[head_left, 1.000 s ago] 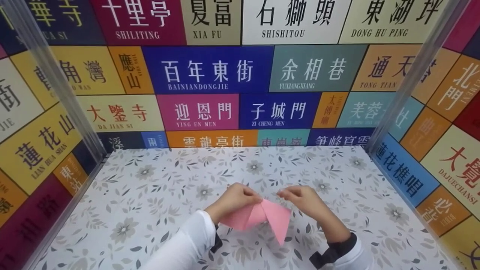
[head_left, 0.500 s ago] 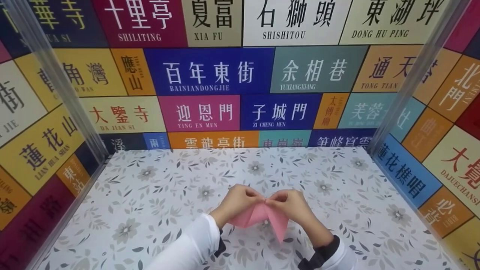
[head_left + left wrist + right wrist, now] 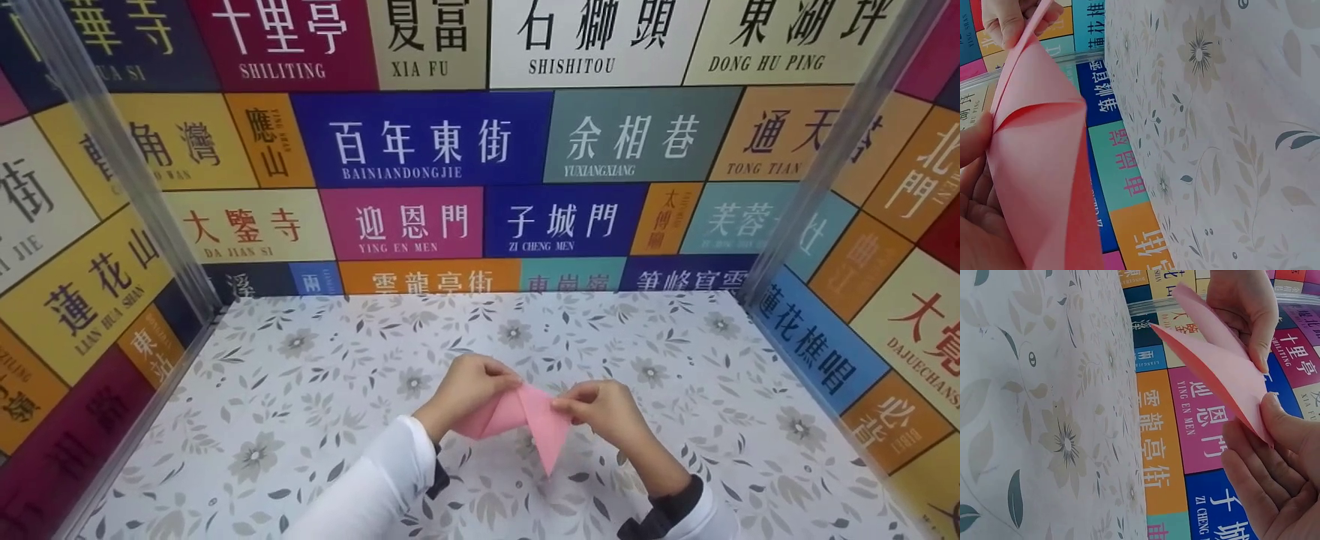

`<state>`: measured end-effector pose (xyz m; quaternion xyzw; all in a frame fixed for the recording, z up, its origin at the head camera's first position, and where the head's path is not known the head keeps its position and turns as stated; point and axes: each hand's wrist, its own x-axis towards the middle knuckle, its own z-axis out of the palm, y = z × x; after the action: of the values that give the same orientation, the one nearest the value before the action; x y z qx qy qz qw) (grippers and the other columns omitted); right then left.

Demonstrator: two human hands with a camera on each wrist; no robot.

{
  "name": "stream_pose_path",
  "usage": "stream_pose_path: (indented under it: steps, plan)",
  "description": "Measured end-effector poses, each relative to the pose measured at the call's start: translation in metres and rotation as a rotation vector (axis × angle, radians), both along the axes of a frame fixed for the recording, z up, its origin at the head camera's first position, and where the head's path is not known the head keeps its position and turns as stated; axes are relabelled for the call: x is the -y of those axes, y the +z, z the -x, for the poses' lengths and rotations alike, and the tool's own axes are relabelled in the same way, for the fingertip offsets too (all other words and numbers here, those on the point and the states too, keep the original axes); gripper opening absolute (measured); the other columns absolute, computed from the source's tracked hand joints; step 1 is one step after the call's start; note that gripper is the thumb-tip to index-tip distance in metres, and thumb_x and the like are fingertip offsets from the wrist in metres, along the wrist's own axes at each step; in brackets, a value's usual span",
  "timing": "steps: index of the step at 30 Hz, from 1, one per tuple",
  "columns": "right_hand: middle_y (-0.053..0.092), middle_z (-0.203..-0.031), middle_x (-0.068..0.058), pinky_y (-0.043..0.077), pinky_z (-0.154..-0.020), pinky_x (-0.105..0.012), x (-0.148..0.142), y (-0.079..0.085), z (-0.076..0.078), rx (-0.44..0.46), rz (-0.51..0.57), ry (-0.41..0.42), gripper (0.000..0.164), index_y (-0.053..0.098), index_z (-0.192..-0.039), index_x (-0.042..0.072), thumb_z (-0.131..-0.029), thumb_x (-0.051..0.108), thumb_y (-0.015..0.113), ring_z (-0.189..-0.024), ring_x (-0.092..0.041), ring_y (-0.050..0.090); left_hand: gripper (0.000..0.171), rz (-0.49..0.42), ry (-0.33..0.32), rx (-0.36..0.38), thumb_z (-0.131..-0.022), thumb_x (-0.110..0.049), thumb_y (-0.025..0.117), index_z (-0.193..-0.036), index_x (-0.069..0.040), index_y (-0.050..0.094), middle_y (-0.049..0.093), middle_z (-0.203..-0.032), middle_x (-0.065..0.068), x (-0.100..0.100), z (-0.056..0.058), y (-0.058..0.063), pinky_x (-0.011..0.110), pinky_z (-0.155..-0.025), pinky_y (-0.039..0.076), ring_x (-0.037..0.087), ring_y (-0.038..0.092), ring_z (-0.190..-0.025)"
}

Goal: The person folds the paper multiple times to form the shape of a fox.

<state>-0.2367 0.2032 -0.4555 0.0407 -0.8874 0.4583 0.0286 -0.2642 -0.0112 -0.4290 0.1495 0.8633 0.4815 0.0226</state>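
Note:
A folded sheet of pink paper (image 3: 546,427) is held up between both hands, above the patterned tabletop, with one pointed flap hanging down. My left hand (image 3: 474,390) grips its left part near the top fold, thumb on top. At the right edge, my right hand (image 3: 609,409) pinches the paper between thumb and fingers. In the left wrist view the pink paper (image 3: 1039,146) shows a curved crease across its face. The right wrist view shows the right thumb (image 3: 1283,417) pressing a corner of the pink paper (image 3: 1224,374) against the fingers.
A white tabletop (image 3: 300,390) with grey flowers and leaves lies under the hands. Colourful panels with Chinese characters (image 3: 420,139) rise behind it and on both sides. Clear plastic strips (image 3: 795,172) run up the corners.
The right hand first came in to pinch the paper's top middle beside the left hand. It has since shifted right to the paper's edge, while the left hand kept its grip.

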Motion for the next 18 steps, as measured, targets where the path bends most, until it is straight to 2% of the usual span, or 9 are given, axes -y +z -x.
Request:
stream_pose_path:
  steps: [4, 8, 10, 13, 15, 18]
  plan:
    - [0.067, -0.066, -0.001, 0.046, -0.05, -0.024, -0.001, -0.004, -0.001, 0.002, 0.023, -0.029, 0.025, 0.07, -0.07, 0.014, -0.066, 0.039, 0.074, -0.057, -0.011, 0.062, 0.012, 0.014, 0.01, 0.013, -0.075, -0.027, 0.069, -0.08, -0.018, 0.073, 0.068, -0.079, -0.005, 0.006, 0.003, 0.002, 0.026, -0.071, 0.047, 0.009, 0.059, -0.077]
    - [0.067, -0.066, -0.004, 0.05, -0.052, -0.024, -0.011, -0.01, -0.001, 0.028, 0.083, -0.063, 0.019, 0.07, -0.072, 0.009, -0.071, 0.028, 0.074, -0.059, -0.013, 0.064, 0.013, 0.015, 0.021, 0.022, -0.075, -0.027, 0.07, -0.081, -0.016, 0.074, 0.068, -0.081, -0.003, 0.016, 0.008, 0.003, 0.027, -0.071, 0.047, 0.01, 0.058, -0.079]
    - [0.068, -0.068, -0.005, 0.052, -0.057, -0.023, -0.018, -0.012, -0.001, 0.04, 0.132, -0.096, 0.015, 0.069, -0.074, 0.007, -0.073, 0.021, 0.072, -0.061, -0.014, 0.065, 0.012, 0.021, 0.001, 0.04, -0.075, -0.027, 0.069, -0.082, -0.017, 0.074, 0.068, -0.08, -0.004, 0.019, 0.009, 0.002, 0.027, -0.07, 0.047, 0.009, 0.058, -0.078]
    - [0.068, -0.073, -0.006, 0.053, -0.063, -0.023, -0.027, -0.011, 0.0, 0.028, 0.186, -0.116, 0.018, 0.069, -0.081, 0.004, -0.077, 0.021, 0.069, -0.067, -0.014, 0.065, 0.012, 0.039, -0.061, 0.076, -0.076, -0.027, 0.068, -0.082, -0.018, 0.073, 0.068, -0.078, -0.006, 0.019, 0.007, 0.0, 0.026, -0.07, 0.047, 0.008, 0.057, -0.077]
    - [0.068, -0.078, -0.007, 0.053, -0.068, -0.023, -0.029, -0.008, 0.001, 0.015, 0.213, -0.076, 0.024, 0.067, -0.088, 0.003, -0.079, 0.026, 0.067, -0.072, -0.015, 0.065, 0.012, 0.048, -0.09, 0.1, -0.076, -0.028, 0.068, -0.082, -0.019, 0.073, 0.067, -0.077, -0.008, 0.017, 0.005, 0.0, 0.026, -0.071, 0.046, 0.008, 0.057, -0.076]
    - [0.067, -0.089, -0.009, 0.051, -0.075, -0.024, -0.028, -0.005, 0.002, 0.016, 0.188, 0.07, 0.035, 0.064, -0.101, 0.004, -0.08, 0.032, 0.064, -0.082, -0.016, 0.065, 0.011, 0.068, -0.125, 0.112, -0.075, -0.028, 0.068, -0.081, -0.02, 0.073, 0.067, -0.075, -0.009, 0.012, 0.002, -0.001, 0.026, -0.071, 0.046, 0.007, 0.057, -0.075]
